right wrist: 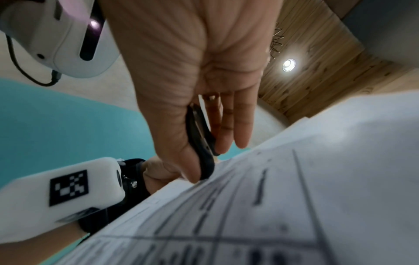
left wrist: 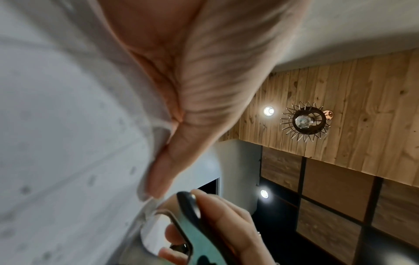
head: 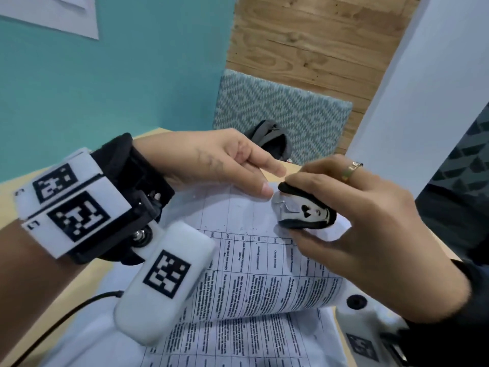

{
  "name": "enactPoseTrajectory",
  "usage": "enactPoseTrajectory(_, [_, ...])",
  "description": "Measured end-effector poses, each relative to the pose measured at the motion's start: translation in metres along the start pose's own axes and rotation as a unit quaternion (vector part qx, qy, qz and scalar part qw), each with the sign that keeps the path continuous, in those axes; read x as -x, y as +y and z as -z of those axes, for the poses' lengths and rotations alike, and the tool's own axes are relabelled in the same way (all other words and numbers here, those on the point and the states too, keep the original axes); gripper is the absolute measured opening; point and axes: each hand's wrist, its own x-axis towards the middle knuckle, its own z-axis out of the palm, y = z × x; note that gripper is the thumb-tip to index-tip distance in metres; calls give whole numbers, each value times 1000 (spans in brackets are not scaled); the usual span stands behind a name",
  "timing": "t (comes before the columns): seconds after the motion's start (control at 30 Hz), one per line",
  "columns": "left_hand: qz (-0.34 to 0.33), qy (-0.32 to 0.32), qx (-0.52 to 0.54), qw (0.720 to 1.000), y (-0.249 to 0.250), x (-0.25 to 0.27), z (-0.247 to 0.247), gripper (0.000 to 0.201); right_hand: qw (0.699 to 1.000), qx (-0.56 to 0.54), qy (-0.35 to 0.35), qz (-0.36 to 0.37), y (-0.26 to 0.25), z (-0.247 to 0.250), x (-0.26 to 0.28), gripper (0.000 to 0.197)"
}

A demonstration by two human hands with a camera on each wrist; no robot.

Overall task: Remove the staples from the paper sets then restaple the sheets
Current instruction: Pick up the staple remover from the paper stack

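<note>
A stapled set of printed sheets (head: 251, 274) with tables on it is lifted and curved above the desk. My left hand (head: 267, 181) pinches its top edge near the corner, the thumb (left wrist: 163, 170) pressed on the sheet (left wrist: 56, 125). My right hand (head: 312, 181) grips a black staple remover (head: 307, 210) with metal jaws, and those jaws sit at the paper's top corner right beside the left thumb tip. In the right wrist view the staple remover (right wrist: 201, 143) is squeezed between thumb and fingers against the page (right wrist: 272, 197). The staple itself is hidden.
More printed sheets (head: 264, 340) lie beneath on the light wooden desk (head: 21, 300). A black cable (head: 66, 313) runs at the lower left. Behind the desk stands a chair with a zigzag cushion (head: 277, 109) and a dark bag (head: 272, 139). A white pillar (head: 423, 88) rises on the right.
</note>
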Motion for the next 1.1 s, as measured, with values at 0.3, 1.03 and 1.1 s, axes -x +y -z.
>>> enactPoseTrajectory(0.3, [18,5,7,1000,-2,-2,-7,63,999,14,-31,-4,3,-2,2,31])
enactPoseTrajectory(1.03, [19,0,-37,999,-8,-6,-10,59,998,42,-45,12,10,-7,3,19])
enactPoseTrajectory(1.1, [25,-11,-54,998,-9,-5,-10,55,998,37,-45,14,10,-8,3,18])
